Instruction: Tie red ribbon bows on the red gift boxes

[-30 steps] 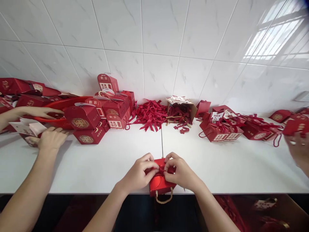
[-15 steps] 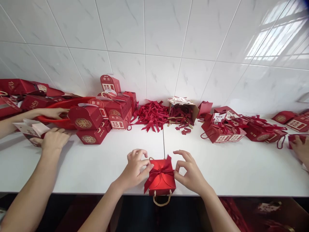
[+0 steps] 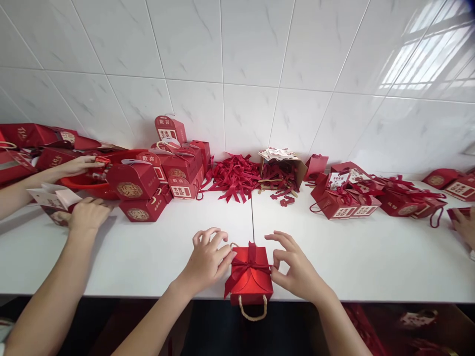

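Seeing a rope handle (image 3: 254, 318) poking out past the near edge of the white table (image 3: 166, 247), with dim red things (image 3: 361, 324) below at the lower right, too blurry to name. Finding the small red box (image 3: 253, 284) close to that edge, between both hands. Pinching the red ribbon (image 3: 248, 267) on top of it, with thumb and finger of the left hand (image 3: 206, 262) almost shut at one side of the bow and those of the right hand (image 3: 297, 269) almost shut at the other, and curling the other fingers loosely. Hiding the ribbon's side tips at the fingertips. Spotting another person's arms on the left, cut off by the edge, with one hand (image 3: 79, 165) at something small and red above a red bowl (image 3: 89, 188), and one hand (image 3: 89, 215) covering part of a box with white flaps (image 3: 52, 198). Catching only a bit of one more hand (image 3: 466, 227) at the right edge. Looking past stacked red boxes (image 3: 139, 212), blocking part of the bowl, to a ribbon pile (image 3: 235, 175), an open carton (image 3: 299, 173) with jumbled insides, more red boxes (image 3: 334, 202) under messy ribbons, and a shiny tiled wall (image 3: 248, 44).
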Available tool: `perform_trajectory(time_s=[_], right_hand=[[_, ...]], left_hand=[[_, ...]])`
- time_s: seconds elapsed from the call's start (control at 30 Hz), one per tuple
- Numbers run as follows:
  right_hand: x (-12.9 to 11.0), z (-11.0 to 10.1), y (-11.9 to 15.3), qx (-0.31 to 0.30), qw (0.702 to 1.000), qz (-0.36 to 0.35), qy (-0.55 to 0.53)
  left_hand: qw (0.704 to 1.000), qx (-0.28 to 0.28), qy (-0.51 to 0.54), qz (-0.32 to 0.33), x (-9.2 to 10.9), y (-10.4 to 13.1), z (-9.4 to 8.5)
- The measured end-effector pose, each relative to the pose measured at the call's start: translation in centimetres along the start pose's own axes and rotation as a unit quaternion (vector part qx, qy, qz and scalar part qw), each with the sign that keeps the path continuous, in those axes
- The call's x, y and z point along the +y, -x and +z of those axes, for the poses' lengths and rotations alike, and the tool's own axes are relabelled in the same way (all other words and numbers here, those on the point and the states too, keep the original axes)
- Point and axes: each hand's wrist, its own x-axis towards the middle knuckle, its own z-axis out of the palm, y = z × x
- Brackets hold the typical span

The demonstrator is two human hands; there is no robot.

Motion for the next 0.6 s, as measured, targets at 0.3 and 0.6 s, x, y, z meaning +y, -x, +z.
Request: perform_trajectory(time_s=[0.3, 0.6], right_hand=[[1.8, 2.8, 2.0, -0.066, 0.985, 0.025, -0.156], [8.2, 1.2, -2.5, 0.087, 0.985, 0.088, -0.124]], left_hand=[[0.898, 0.191, 0.343, -0.198, 1.9, 4.3, 6.4], [0.759, 0.238, 0.453, -0.402, -0.7, 4.5, 8.7]])
